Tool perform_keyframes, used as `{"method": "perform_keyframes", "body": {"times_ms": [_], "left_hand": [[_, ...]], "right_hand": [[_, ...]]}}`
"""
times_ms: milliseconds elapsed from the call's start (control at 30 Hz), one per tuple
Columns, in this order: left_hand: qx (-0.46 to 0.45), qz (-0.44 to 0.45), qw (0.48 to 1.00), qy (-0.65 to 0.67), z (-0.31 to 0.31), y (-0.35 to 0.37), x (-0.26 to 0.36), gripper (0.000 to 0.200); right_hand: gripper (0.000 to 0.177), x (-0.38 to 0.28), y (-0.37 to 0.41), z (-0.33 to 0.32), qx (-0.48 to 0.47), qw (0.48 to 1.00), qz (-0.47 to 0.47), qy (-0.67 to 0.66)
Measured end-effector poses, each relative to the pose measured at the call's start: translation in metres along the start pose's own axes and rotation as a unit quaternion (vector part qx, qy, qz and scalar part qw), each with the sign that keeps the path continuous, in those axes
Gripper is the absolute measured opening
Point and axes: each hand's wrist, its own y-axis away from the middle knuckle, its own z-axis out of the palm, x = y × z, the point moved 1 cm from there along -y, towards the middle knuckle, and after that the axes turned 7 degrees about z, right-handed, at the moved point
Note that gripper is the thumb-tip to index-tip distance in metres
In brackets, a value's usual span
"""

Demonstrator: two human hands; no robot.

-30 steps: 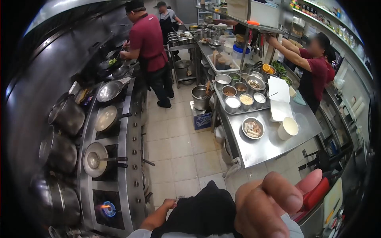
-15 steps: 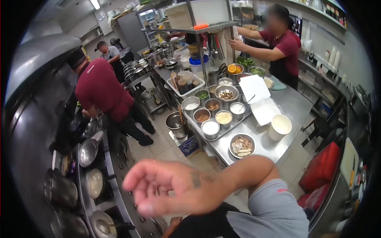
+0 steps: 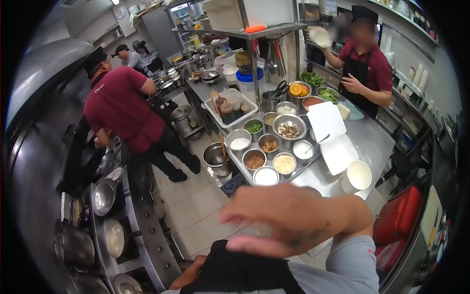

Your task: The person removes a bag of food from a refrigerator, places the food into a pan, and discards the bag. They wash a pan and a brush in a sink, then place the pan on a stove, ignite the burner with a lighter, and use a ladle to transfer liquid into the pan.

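Note:
My right hand (image 3: 271, 218) reaches in from the right, above the front edge of the steel table (image 3: 313, 172). Its fingers are loosely bent and blurred, with the thumb apart from them and nothing held. Just beyond it stand a metal container of white contents (image 3: 266, 176), one with a pale yellow paste (image 3: 284, 164) and one with brown pieces (image 3: 254, 161). Farther right are an open white takeaway box (image 3: 338, 153) and a white tub (image 3: 357, 175). Part of my left arm (image 3: 188, 274) shows beside my black apron (image 3: 240, 269); the left hand is hidden.
A stove (image 3: 132, 230) with several pans runs along the left. A co-worker in maroon (image 3: 125, 105) stands there. Across the table another co-worker (image 3: 364, 68) holds up a pale round item (image 3: 319, 37). A red container (image 3: 399, 210) stands at the right.
My right hand has moved right and now covers most of the bowl of sliced food. The co-worker across the table has raised a pale round item. The stove co-worker's arm now reaches toward the pots.

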Motion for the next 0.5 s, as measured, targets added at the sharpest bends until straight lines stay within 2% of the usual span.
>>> {"method": "perform_keyframes", "body": {"times_ms": [67,133,167,233,333,367,400,433,467,500], "left_hand": [[-0.027,0.055,0.996,-0.072,-0.013,-0.024,-0.002,0.031],[-0.041,0.091,0.989,-0.107,-0.033,-0.042,0.000,0.031],[-0.047,0.108,0.987,-0.112,-0.046,-0.055,0.003,0.031],[-0.022,-0.014,0.995,0.095,-0.057,-0.079,-0.005,0.034],[-0.083,0.021,0.987,0.136,-0.086,-0.120,-0.019,0.033],[-0.045,-0.070,0.965,0.249,-0.090,-0.140,-0.024,0.031],[-0.009,-0.161,0.919,0.360,-0.091,-0.159,-0.025,0.029],[-0.010,-0.174,0.900,0.400,-0.103,-0.162,-0.021,0.028],[-0.012,-0.177,0.896,0.408,-0.111,-0.168,-0.021,0.028],[0.002,-0.159,0.889,0.430,-0.119,-0.174,-0.021,0.029]], "right_hand": [[0.023,0.010,-0.010,-0.021,0.070,0.989,0.026,0.130],[0.021,0.022,-0.028,-0.041,0.119,0.974,0.082,0.173],[0.018,0.028,-0.040,-0.051,0.135,0.963,0.145,0.184],[0.020,0.056,-0.071,-0.070,0.156,0.940,0.167,0.253],[0.026,0.110,-0.135,-0.106,0.232,0.894,0.209,0.321],[0.028,0.135,-0.160,-0.124,0.254,0.876,0.219,0.348],[0.030,0.158,-0.185,-0.146,0.297,0.858,0.238,0.345],[0.032,0.185,-0.211,-0.170,0.335,0.841,0.257,0.339],[0.035,0.216,-0.235,-0.193,0.393,0.841,0.213,0.304],[0.038,0.261,-0.255,-0.238,0.418,0.801,0.225,0.365]]}}
